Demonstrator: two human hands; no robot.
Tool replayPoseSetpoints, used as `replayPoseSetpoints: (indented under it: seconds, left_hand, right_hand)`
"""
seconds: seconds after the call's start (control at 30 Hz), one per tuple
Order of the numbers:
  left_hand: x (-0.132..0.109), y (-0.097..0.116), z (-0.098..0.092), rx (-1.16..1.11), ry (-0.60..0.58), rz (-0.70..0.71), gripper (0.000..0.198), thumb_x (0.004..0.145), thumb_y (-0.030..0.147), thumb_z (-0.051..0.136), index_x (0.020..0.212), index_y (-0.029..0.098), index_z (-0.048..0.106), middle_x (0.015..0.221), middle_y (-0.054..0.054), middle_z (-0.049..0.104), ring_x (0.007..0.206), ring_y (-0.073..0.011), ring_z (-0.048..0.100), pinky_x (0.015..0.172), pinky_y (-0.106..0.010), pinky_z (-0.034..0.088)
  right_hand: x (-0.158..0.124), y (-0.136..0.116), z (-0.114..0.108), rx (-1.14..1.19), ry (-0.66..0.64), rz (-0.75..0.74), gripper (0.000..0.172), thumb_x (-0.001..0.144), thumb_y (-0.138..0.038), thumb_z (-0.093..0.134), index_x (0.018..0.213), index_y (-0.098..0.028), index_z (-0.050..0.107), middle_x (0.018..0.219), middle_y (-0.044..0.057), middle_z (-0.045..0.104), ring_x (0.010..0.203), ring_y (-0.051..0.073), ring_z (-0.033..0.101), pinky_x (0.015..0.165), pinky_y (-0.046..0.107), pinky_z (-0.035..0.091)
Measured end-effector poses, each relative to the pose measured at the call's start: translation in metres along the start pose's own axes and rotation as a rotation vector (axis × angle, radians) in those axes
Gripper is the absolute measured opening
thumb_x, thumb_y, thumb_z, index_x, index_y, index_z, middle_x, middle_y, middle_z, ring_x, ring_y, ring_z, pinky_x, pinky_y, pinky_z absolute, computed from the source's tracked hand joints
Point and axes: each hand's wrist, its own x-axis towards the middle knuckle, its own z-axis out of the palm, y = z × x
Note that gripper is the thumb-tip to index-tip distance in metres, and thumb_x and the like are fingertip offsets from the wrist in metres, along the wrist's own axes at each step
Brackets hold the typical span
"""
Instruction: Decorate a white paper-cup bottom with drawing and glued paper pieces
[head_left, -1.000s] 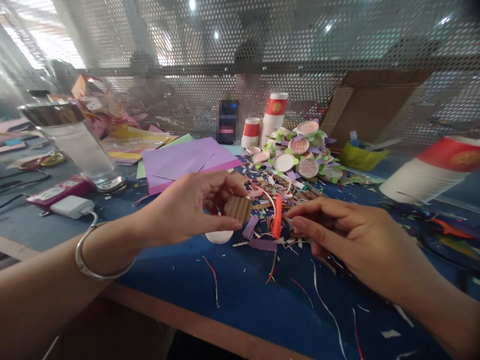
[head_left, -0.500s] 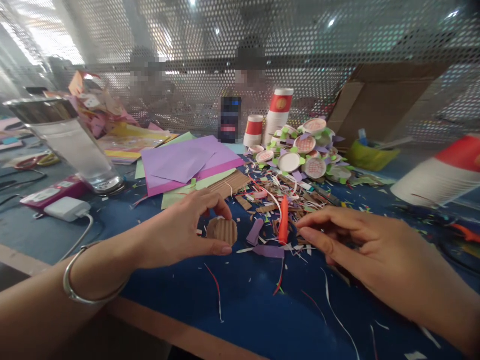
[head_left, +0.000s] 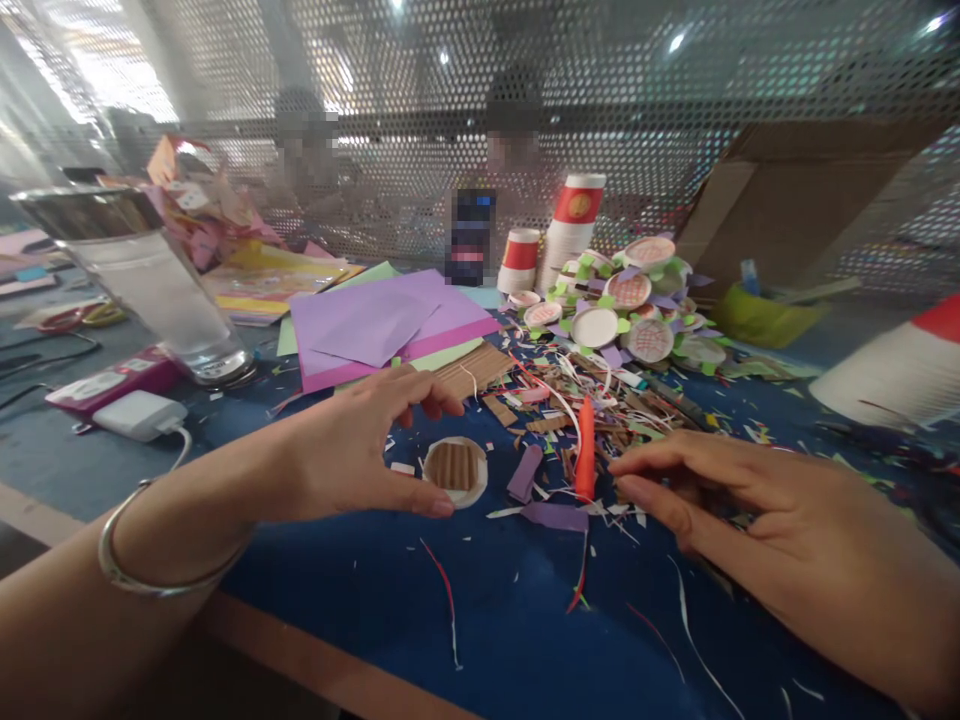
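Observation:
A round brown corrugated cardboard piece (head_left: 453, 465) lies on a white paper disc (head_left: 474, 485) on the blue table (head_left: 525, 620). My left hand (head_left: 360, 450) curves around it with fingers apart, thumb just below the disc, holding nothing. A metal bangle (head_left: 142, 570) circles that wrist. My right hand (head_left: 750, 510) rests on the paper scraps with fingers drawn together beside an orange cutter (head_left: 585, 462); what it holds, if anything, is hidden. Purple paper bits (head_left: 551, 515) lie between the hands.
A pile of decorated paper discs (head_left: 626, 320) and stacked red-and-white paper cups (head_left: 574, 225) stand behind. Purple paper sheets (head_left: 382, 325), a glass (head_left: 150, 290), a white charger (head_left: 139, 415), a cardboard box (head_left: 795, 200) and a tipped cup (head_left: 900, 370) surround the area. People sit beyond a perforated metal screen.
My left hand lowered the cardboard round onto the white disc and let go of it. My right hand stayed on the scraps.

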Motion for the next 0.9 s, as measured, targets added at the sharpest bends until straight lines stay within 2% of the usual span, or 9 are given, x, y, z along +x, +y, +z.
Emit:
replayPoseSetpoints:
  seconds: [0.2, 0.37, 0.57, 0.73, 0.8, 0.9]
  left_hand:
    - [0.000, 0.000, 0.007, 0.100, 0.006, 0.010, 0.060, 0.072, 0.052, 0.084, 0.121, 0.026, 0.061, 0.122, -0.004, 0.061, 0.112, -0.0259, 0.056, 0.093, -0.036, 0.042]
    - [0.002, 0.004, 0.007, 0.096, 0.017, 0.062, 0.046, 0.077, 0.043, 0.081, 0.115, 0.024, 0.064, 0.116, -0.003, 0.065, 0.107, -0.0231, 0.059, 0.091, -0.035, 0.043]
    - [0.001, 0.013, 0.007, 0.033, 0.075, 0.115, 0.042, 0.078, 0.032, 0.080, 0.117, 0.027, 0.063, 0.116, 0.001, 0.067, 0.104, -0.0191, 0.061, 0.088, -0.033, 0.046]
    - [0.000, 0.019, 0.014, -0.054, 0.118, 0.233, 0.044, 0.079, 0.025, 0.078, 0.120, 0.026, 0.061, 0.119, 0.001, 0.066, 0.104, -0.0151, 0.062, 0.090, -0.028, 0.048]
    - [-0.001, 0.022, 0.017, -0.083, 0.106, 0.270, 0.044, 0.079, 0.022, 0.077, 0.120, 0.024, 0.061, 0.121, 0.001, 0.065, 0.107, -0.0144, 0.062, 0.092, -0.026, 0.049]
    - [-0.002, 0.027, 0.021, -0.109, 0.083, 0.298, 0.045, 0.078, 0.017, 0.074, 0.121, 0.022, 0.060, 0.120, 0.000, 0.064, 0.108, -0.0136, 0.061, 0.094, -0.025, 0.049]
  right_hand:
    - [0.002, 0.001, 0.001, -0.026, -0.023, -0.035, 0.021, 0.097, -0.044, 0.058, 0.094, -0.031, 0.074, 0.085, 0.000, 0.079, 0.064, 0.017, 0.073, 0.048, 0.025, 0.055]
    - [0.003, -0.002, 0.000, -0.031, -0.032, -0.059, 0.020, 0.098, -0.042, 0.057, 0.096, -0.031, 0.073, 0.084, -0.001, 0.078, 0.063, 0.016, 0.073, 0.047, 0.024, 0.055]
    - [0.000, -0.001, -0.001, -0.044, -0.031, -0.114, 0.017, 0.100, -0.039, 0.056, 0.099, -0.032, 0.072, 0.089, -0.001, 0.078, 0.071, 0.017, 0.076, 0.049, 0.023, 0.057]
    - [-0.004, -0.010, 0.005, -0.103, 0.042, -0.241, 0.016, 0.101, -0.035, 0.055, 0.112, -0.030, 0.067, 0.104, 0.002, 0.077, 0.087, 0.018, 0.077, 0.063, 0.024, 0.062]
    - [-0.007, -0.016, 0.009, -0.135, 0.054, -0.304, 0.021, 0.103, -0.032, 0.053, 0.119, -0.029, 0.065, 0.107, 0.004, 0.075, 0.091, 0.018, 0.077, 0.070, 0.027, 0.064]
    - [-0.012, -0.022, 0.015, -0.216, 0.036, -0.361, 0.031, 0.102, -0.030, 0.054, 0.132, -0.029, 0.061, 0.118, 0.009, 0.068, 0.092, 0.021, 0.075, 0.070, 0.032, 0.065]
